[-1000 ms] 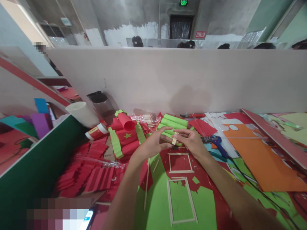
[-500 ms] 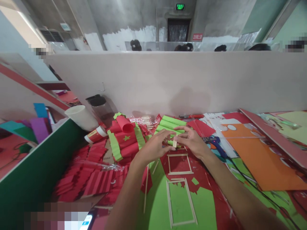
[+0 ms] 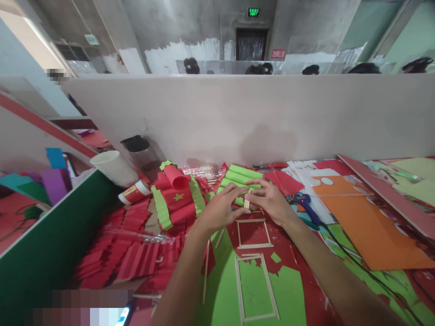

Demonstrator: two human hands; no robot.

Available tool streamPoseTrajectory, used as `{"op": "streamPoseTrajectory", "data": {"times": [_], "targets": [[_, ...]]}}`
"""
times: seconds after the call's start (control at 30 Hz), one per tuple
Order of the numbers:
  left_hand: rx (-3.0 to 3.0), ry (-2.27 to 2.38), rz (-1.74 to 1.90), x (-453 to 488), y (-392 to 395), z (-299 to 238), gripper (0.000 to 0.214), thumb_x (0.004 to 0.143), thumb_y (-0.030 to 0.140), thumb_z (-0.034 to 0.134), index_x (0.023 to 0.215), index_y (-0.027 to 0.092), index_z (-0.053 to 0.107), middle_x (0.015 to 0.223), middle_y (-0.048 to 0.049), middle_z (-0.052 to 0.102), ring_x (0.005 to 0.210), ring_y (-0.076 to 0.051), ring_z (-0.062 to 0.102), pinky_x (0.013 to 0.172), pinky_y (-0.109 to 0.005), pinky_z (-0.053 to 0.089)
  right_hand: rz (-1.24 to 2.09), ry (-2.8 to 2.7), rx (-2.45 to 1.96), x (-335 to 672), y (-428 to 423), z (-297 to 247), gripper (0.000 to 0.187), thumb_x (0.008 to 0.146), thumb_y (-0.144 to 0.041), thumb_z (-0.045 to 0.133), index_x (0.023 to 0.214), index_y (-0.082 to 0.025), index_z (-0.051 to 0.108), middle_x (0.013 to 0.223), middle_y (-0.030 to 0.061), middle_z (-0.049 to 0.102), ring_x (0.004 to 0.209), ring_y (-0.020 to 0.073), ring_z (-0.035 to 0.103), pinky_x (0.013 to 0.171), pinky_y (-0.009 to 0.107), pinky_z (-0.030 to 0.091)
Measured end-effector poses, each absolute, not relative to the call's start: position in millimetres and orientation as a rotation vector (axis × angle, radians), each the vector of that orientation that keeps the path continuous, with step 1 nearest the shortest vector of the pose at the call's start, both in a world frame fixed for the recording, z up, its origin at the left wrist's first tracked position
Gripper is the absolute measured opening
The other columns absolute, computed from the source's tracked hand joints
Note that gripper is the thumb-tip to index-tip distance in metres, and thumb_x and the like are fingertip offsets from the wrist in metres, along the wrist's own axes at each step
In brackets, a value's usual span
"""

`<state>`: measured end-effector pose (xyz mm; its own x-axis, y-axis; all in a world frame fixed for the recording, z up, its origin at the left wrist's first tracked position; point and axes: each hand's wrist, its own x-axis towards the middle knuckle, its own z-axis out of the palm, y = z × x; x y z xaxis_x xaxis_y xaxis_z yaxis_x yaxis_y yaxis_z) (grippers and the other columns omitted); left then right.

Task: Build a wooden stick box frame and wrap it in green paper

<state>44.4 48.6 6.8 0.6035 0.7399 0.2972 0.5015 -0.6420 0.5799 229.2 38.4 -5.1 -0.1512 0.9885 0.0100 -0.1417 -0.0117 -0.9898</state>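
My left hand (image 3: 220, 209) and my right hand (image 3: 272, 201) meet above the table, fingers pinched on a small bundle of short wooden sticks (image 3: 247, 199) held upright between them. Just below the hands lies a small square frame of wooden sticks (image 3: 253, 233) on red paper. Nearer to me lies a taller rectangular stick frame (image 3: 256, 288) on green paper. A long thin stick (image 3: 205, 270) lies beside my left forearm.
Green paper rolls (image 3: 242, 175) and red rolled and pleated paper (image 3: 142, 246) crowd the left and middle. A white paper cup (image 3: 113, 167) and a dark-lidded jar (image 3: 141, 151) stand at the back left. A blue glue gun (image 3: 306, 203) and orange sheet (image 3: 370, 222) lie right. A grey partition (image 3: 238, 113) stands behind.
The hands stay together on the sticks with only small finger shifts; my left fingers have closed in nearer the bundle. The view has drifted slightly.
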Motion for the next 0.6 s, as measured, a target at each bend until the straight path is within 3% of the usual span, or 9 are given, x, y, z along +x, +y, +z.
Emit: {"op": "streamPoseTrajectory", "data": {"times": [0.23, 0.6], "targets": [[2.444, 0.991, 0.671, 38.6, 48.9, 8.0, 0.049, 0.083, 0.045, 0.057, 0.128, 0.027, 0.049, 0.111, -0.0059, 0.054, 0.088, -0.019, 0.057, 0.078, -0.031, 0.046, 1.464, -1.152, -1.011, 223.4, 37.7, -10.3, 0.05, 0.063, -0.034, 0.078, 0.107, -0.021, 0.058, 0.073, -0.0007, 0.068, 0.065, 0.0151, 0.065, 0.064, 0.03, 0.054], [2.528, 1.009, 0.639, 37.2, 48.3, 9.3, 0.047, 0.084, 0.047, 0.053, 0.125, 0.025, 0.05, 0.111, -0.0066, 0.054, 0.086, -0.018, 0.057, 0.074, -0.03, 0.047, 1.469, -1.136, -0.994, 218.9, 35.2, -9.1, 0.048, 0.065, -0.032, 0.078, 0.107, -0.02, 0.058, 0.069, -0.0006, 0.067, 0.063, 0.0149, 0.064, 0.057, 0.025, 0.051]]}}
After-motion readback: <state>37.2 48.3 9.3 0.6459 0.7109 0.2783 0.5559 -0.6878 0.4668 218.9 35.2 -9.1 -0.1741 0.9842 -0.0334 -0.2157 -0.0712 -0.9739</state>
